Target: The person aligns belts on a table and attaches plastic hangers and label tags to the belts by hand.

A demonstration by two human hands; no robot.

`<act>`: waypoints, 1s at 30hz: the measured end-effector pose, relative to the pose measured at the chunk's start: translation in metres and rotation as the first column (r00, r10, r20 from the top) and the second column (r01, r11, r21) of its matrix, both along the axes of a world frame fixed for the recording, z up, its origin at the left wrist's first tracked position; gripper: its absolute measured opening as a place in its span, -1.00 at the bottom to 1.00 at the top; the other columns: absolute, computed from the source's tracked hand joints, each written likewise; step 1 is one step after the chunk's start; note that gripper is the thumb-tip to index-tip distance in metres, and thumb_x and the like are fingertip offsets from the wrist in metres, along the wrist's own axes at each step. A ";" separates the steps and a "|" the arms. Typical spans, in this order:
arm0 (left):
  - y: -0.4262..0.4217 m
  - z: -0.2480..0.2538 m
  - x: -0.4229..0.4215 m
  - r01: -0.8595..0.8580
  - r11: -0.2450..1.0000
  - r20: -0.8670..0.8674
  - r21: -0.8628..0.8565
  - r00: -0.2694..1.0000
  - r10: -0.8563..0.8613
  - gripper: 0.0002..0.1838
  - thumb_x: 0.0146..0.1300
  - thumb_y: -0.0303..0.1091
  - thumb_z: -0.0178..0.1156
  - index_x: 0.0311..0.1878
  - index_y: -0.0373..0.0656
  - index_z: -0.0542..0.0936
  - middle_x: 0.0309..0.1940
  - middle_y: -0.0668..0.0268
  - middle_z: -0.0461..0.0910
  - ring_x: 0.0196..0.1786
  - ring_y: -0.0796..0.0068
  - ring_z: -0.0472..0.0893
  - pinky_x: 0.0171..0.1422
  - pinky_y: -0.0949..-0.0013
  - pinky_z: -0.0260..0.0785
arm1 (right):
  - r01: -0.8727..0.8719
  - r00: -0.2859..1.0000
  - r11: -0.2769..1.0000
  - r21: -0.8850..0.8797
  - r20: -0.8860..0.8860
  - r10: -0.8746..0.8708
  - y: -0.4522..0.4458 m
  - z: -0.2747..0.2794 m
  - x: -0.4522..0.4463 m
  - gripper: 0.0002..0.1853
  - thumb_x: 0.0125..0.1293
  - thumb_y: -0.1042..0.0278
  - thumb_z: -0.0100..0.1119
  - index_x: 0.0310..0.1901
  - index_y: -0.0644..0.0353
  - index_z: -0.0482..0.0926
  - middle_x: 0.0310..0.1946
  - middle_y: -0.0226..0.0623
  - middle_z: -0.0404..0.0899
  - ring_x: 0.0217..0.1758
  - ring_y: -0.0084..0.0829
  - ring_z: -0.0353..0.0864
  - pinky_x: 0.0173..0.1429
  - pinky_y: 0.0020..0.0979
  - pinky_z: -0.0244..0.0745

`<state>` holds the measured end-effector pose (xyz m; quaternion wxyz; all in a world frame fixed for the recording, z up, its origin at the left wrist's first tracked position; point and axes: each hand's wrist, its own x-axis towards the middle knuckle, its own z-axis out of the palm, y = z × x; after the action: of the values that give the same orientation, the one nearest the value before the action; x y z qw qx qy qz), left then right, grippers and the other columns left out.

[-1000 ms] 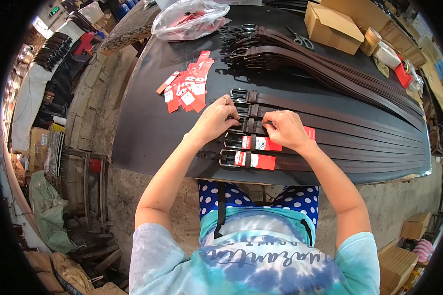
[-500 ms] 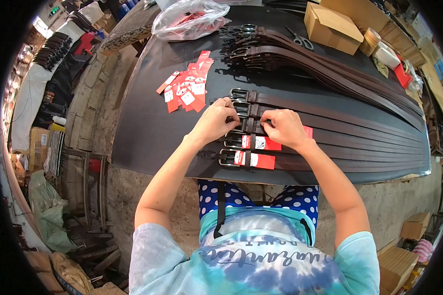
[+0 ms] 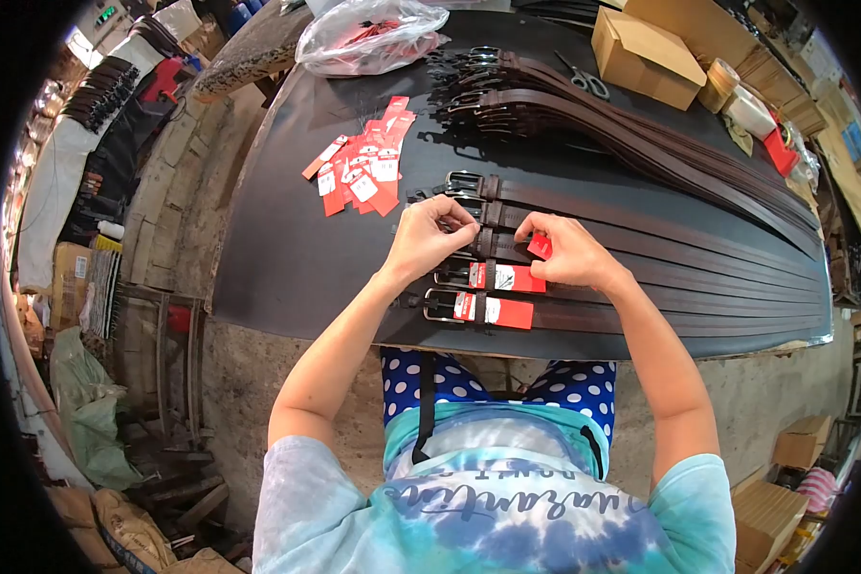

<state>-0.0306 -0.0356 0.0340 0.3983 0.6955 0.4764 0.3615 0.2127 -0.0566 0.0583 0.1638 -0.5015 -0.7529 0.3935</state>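
Several dark brown belts [image 3: 641,215] lie side by side on the black table, their buckles toward the left. My left hand [image 3: 429,235] is pinched closed over the buckle end of a middle belt; whatever its fingertips hold is too small to make out. Just to the right, my right hand [image 3: 576,253] grips a red tag [image 3: 540,246], mostly covered by the fingers, above the same belt. On the two belts nearest me, a red-and-white tag [image 3: 521,278] and another red-and-white tag [image 3: 515,314] sit tucked under the belt loops.
A pile of red tags [image 3: 362,177] lies left of the buckles. Behind are a clear plastic bag [image 3: 368,48], a bundle of belts [image 3: 593,120], scissors [image 3: 591,84], a cardboard box [image 3: 651,59] and a tape roll [image 3: 719,81]. The table's front edge is close to my body.
The red tag has shifted from behind my right hand to its fingertips, and that hand has drawn slightly right. My left hand has moved a little to the right, still pinched.
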 end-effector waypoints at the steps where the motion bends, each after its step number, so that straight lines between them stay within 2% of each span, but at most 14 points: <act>1: -0.001 0.001 0.001 -0.014 0.996 0.042 -0.088 0.999 0.018 -0.85 0.10 -0.39 0.36 -0.35 -0.31 0.69 -0.44 0.31 0.69 -0.37 0.62 0.62 -0.23 0.49 0.48 | -0.029 1.000 0.999 0.027 -0.010 0.029 0.000 -0.002 0.001 -0.64 -0.03 0.50 0.19 -0.11 0.33 0.53 -0.31 -0.23 0.57 -0.22 -0.45 0.53 -0.07 -0.40 0.47; 3: 0.000 -0.001 0.000 -0.008 0.996 0.045 -0.085 0.999 0.012 -0.84 0.12 -0.38 0.36 -0.34 -0.31 0.69 -0.45 0.32 0.69 -0.37 0.64 0.62 -0.24 0.50 0.48 | -0.058 0.998 0.997 0.053 -0.018 0.059 0.002 -0.009 0.003 -0.67 0.01 0.53 0.17 -0.11 0.32 0.52 -0.28 -0.24 0.59 -0.20 -0.46 0.54 -0.07 -0.41 0.47; 5: 0.001 -0.002 -0.001 -0.002 0.997 0.046 -0.080 0.999 0.006 -0.83 0.13 -0.38 0.37 -0.34 -0.32 0.69 -0.45 0.32 0.70 -0.38 0.66 0.62 -0.25 0.51 0.49 | -0.167 0.971 0.984 -0.063 -0.183 0.153 0.008 -0.016 0.007 -0.67 0.03 0.51 0.17 -0.10 0.34 0.53 -0.27 -0.12 0.62 -0.19 -0.31 0.66 -0.08 -0.32 0.52; 6: 0.001 -0.003 -0.001 0.000 0.997 0.052 -0.080 0.999 0.004 -0.83 0.14 -0.38 0.36 -0.33 -0.32 0.69 -0.45 0.32 0.70 -0.37 0.66 0.63 -0.25 0.51 0.48 | -0.168 0.971 0.984 -0.063 -0.183 0.154 0.009 -0.015 0.008 -0.67 0.03 0.51 0.17 -0.10 0.34 0.53 -0.27 -0.12 0.62 -0.19 -0.31 0.66 -0.08 -0.32 0.52; 8: 0.001 -0.003 -0.002 -0.001 0.997 0.057 -0.079 0.998 0.005 -0.83 0.14 -0.38 0.36 -0.33 -0.32 0.69 -0.45 0.32 0.70 -0.37 0.66 0.63 -0.25 0.51 0.48 | -0.212 0.912 0.920 -0.330 -0.405 0.065 0.011 -0.007 0.009 -0.75 0.17 0.51 0.16 -0.10 0.35 0.57 -0.23 -0.17 0.65 -0.22 -0.43 0.68 -0.05 -0.37 0.54; 9: 0.001 -0.003 -0.002 -0.002 0.994 0.067 -0.105 0.998 0.009 -0.83 0.15 -0.38 0.36 -0.33 -0.32 0.69 -0.44 0.33 0.70 -0.37 0.67 0.63 -0.25 0.51 0.48 | -0.213 0.912 0.919 -0.331 -0.405 0.066 0.013 -0.003 0.009 -0.75 0.17 0.51 0.16 -0.10 0.35 0.57 -0.23 -0.17 0.65 -0.22 -0.43 0.68 -0.05 -0.37 0.54; 11: 0.002 -0.007 -0.001 -0.003 0.991 0.076 -0.130 0.997 0.013 -0.83 0.16 -0.37 0.35 -0.32 -0.32 0.69 -0.44 0.33 0.70 -0.37 0.67 0.63 -0.24 0.51 0.48 | -0.209 0.956 0.930 -0.301 -0.261 0.130 0.017 0.006 0.010 -0.81 0.31 0.51 0.21 -0.08 0.38 0.59 -0.27 -0.26 0.66 -0.22 -0.54 0.68 -0.03 -0.49 0.55; 12: 0.003 -0.011 0.000 0.008 0.990 0.123 -0.139 0.992 0.009 -0.83 0.17 -0.37 0.34 -0.32 -0.32 0.68 -0.44 0.33 0.70 -0.36 0.67 0.63 -0.23 0.52 0.49 | -0.190 0.973 0.940 -0.283 -0.179 0.143 0.020 0.011 0.010 -0.78 0.28 0.52 0.23 -0.06 0.39 0.61 -0.32 -0.27 0.68 -0.23 -0.55 0.68 -0.05 -0.52 0.56; 13: 0.004 -0.014 0.001 0.020 0.989 0.170 -0.148 0.985 0.005 -0.83 0.18 -0.37 0.34 -0.31 -0.32 0.68 -0.43 0.33 0.70 -0.36 0.66 0.64 -0.23 0.52 0.49 | -0.191 0.973 0.940 -0.283 -0.179 0.144 0.021 0.012 0.010 -0.78 0.28 0.52 0.23 -0.06 0.39 0.61 -0.32 -0.27 0.68 -0.23 -0.55 0.68 -0.05 -0.52 0.56; 15: 0.005 -0.016 0.002 0.036 0.984 0.201 -0.177 0.980 0.000 -0.82 0.20 -0.38 0.32 -0.28 -0.33 0.67 -0.41 0.32 0.70 -0.34 0.65 0.66 -0.22 0.52 0.49 | -0.203 0.952 0.930 -0.308 -0.285 0.113 0.024 0.014 0.011 -0.74 0.24 0.55 0.26 -0.04 0.40 0.61 -0.34 -0.26 0.68 -0.22 -0.57 0.68 -0.06 -0.55 0.55; 16: 0.005 -0.016 0.003 0.053 0.977 0.232 -0.206 0.973 -0.003 -0.82 0.21 -0.38 0.31 -0.25 -0.33 0.66 -0.39 0.31 0.71 -0.32 0.63 0.67 -0.22 0.53 0.50 | -0.211 0.919 0.919 -0.334 -0.389 0.069 0.025 0.010 0.012 -0.72 0.16 0.57 0.30 -0.06 0.37 0.62 -0.30 -0.29 0.67 -0.25 -0.56 0.66 -0.10 -0.53 0.55; 19: 0.005 -0.012 0.006 0.104 0.960 0.303 -0.261 0.953 -0.021 -0.80 0.28 -0.38 0.28 -0.18 -0.34 0.63 -0.35 0.26 0.71 -0.29 0.57 0.71 -0.24 0.53 0.51 | -0.180 0.887 0.912 -0.369 -0.462 -0.012 0.022 0.011 0.010 -0.74 0.19 0.57 0.29 -0.06 0.37 0.58 -0.29 -0.32 0.64 -0.27 -0.55 0.64 -0.13 -0.53 0.54; 22: 0.004 -0.010 0.007 0.122 0.937 0.324 -0.327 0.946 -0.010 -0.81 0.34 -0.39 0.26 -0.14 -0.35 0.61 -0.33 0.23 0.71 -0.28 0.51 0.73 -0.24 0.52 0.55 | -0.179 0.868 0.924 -0.339 -0.497 -0.014 0.021 0.001 0.010 -0.75 0.24 0.58 0.24 -0.05 0.37 0.52 -0.29 -0.34 0.61 -0.29 -0.55 0.62 -0.15 -0.52 0.54; 30: 0.001 -0.014 0.008 0.141 0.938 0.309 -0.316 0.950 -0.038 -0.82 0.32 -0.44 0.28 -0.10 -0.35 0.63 -0.26 0.22 0.71 -0.22 0.50 0.73 -0.12 0.51 0.60 | -0.082 0.859 0.944 -0.318 -0.503 -0.095 0.013 -0.002 0.003 -0.82 0.36 0.54 0.15 -0.05 0.29 0.42 -0.34 -0.29 0.61 -0.31 -0.55 0.60 -0.19 -0.49 0.52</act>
<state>-0.0230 -0.0342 0.0204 0.5938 0.5765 0.4326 0.3577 0.2158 -0.0433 0.0560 0.2733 -0.4017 -0.6040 0.6318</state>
